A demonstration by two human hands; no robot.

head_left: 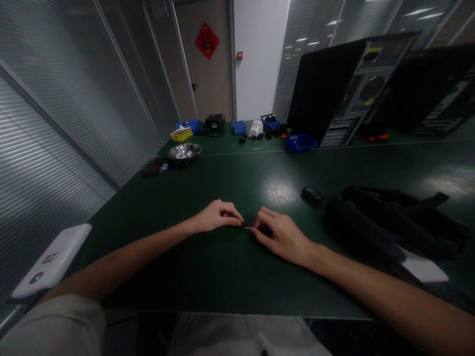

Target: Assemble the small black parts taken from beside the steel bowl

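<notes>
head view: both hands rest low on the green table (230, 277), fingertips nearly meeting. left hand (217, 216) pinches one end of a small thin dark part (246, 227) between thumb and forefinger; right hand (280, 235) is curled, fingers closed on a dark piece at the other end (too small and dim to identify). part lies between the two hands, just above the tabletop. black bag (386, 222) sits right of the right hand.
</notes>
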